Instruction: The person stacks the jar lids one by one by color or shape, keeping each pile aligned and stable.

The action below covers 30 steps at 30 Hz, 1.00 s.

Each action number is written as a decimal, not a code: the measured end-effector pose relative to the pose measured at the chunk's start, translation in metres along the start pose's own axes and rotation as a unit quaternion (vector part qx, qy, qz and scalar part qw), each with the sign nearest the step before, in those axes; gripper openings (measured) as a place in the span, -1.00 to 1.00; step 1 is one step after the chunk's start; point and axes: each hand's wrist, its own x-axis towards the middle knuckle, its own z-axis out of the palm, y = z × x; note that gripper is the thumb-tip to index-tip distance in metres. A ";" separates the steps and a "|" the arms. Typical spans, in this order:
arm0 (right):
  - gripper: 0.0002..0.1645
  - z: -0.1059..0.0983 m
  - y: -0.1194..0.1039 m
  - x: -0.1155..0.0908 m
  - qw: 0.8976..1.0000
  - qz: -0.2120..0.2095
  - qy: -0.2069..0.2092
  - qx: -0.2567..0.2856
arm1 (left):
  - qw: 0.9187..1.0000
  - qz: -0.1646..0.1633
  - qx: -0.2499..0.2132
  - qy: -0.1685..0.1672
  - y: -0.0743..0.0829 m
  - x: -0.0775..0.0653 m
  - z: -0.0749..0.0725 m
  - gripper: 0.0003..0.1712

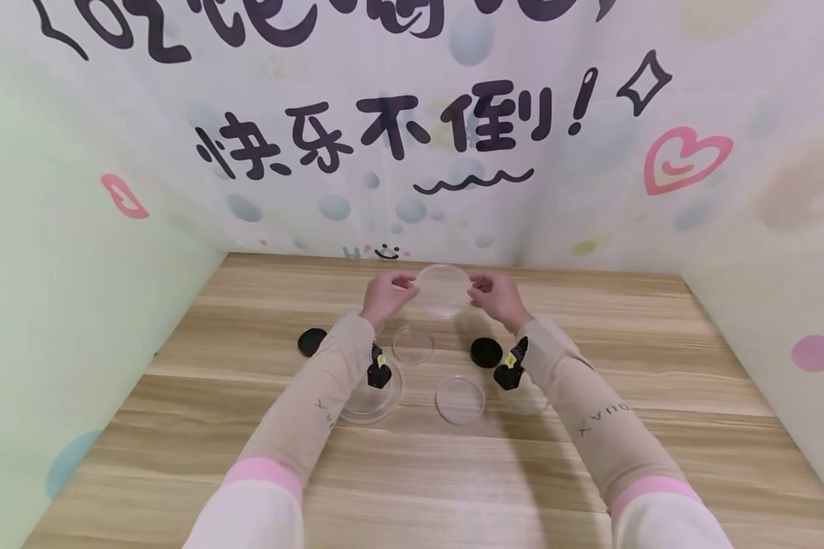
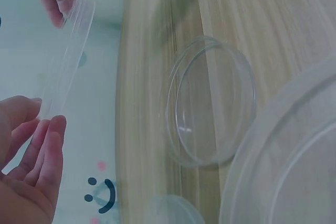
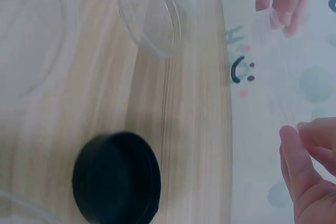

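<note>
While I am watching from far away, both hands are holding a clear dish (image 1: 442, 291) between them, raised above the table (image 1: 412, 488) and in front of the printed wall (image 1: 590, 191). The left hand (image 1: 387, 296) is pinching its left edge, and the right hand (image 1: 497, 296) is pinching its right edge.

By my judgement, the dish is behaving as a light and stiff thing; whether plastic or glass, I cannot tell. I am supposing that it is smooth, a little slippery, and may crack under hard squeezing. So the rim, at two opposite sides, is seeming to me the correct place for holding, with small force; the flat face is offering little grip.

The head view is showing the round face of the dish, but hardly its thickness. The left wrist view is giving me its side, where several rim lines are lying close together; one piece or two, I am not sure. The right wrist view is revealing the hollow inside of the black cup (image 1: 486, 352), which the head view is showing only small and dark.
</note>
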 end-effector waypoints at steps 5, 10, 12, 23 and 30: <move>-0.59 0.005 -0.006 -0.006 1.000 -0.013 0.000 0.011 | 1.000 0.015 0.020 -0.001 0.004 -0.005 -0.011 -0.69; -0.61 0.011 -0.010 -0.010 1.000 -0.015 -0.004 0.015 | 0.998 0.036 0.041 -0.020 0.002 -0.009 -0.023 -0.71; -0.62 0.013 -0.011 -0.012 1.000 -0.013 -0.007 0.020 | 0.998 0.032 0.040 -0.029 0.000 -0.011 -0.027 -0.72; -0.67 0.032 -0.014 -0.024 0.999 -0.034 -0.024 0.019 | 0.998 0.025 0.012 -0.054 -0.013 -0.030 -0.045 -0.71; -0.64 0.050 -0.011 -0.031 0.998 -0.034 -0.040 0.040 | 0.997 0.023 0.011 -0.068 -0.025 -0.043 -0.056 -0.69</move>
